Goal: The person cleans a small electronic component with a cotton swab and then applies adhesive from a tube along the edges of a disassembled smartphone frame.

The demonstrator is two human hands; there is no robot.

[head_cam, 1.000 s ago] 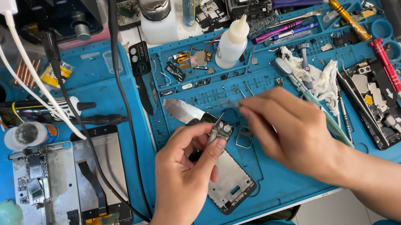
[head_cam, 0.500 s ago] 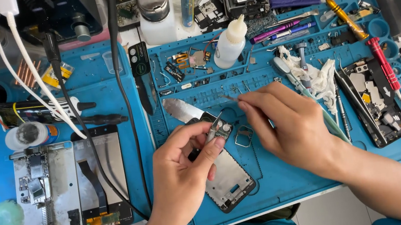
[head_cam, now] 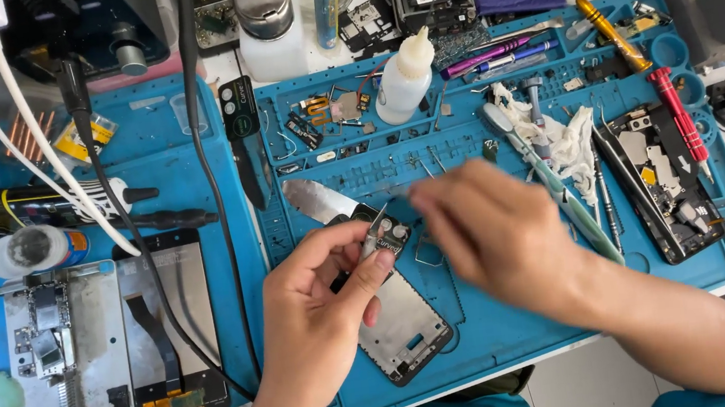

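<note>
My left hand pinches the top end of a dismantled black phone frame, thumb and forefinger closed by its camera part. The frame lies on the blue work mat. My right hand hovers just right of that spot, blurred by motion, with its fingertips bunched near the frame's top. Whether those fingers hold a fine tool cannot be made out. A flat metal blade lies on the mat just above my left hand.
A white squeeze bottle stands at the back. Another opened phone, a red screwdriver and crumpled tissue lie at the right. At the left are a screen part, a metal holder plate and cables.
My right hand has shifted slightly left and down towards the frame's top and is now motion-blurred. My left hand keeps its pinch on the frame.
</note>
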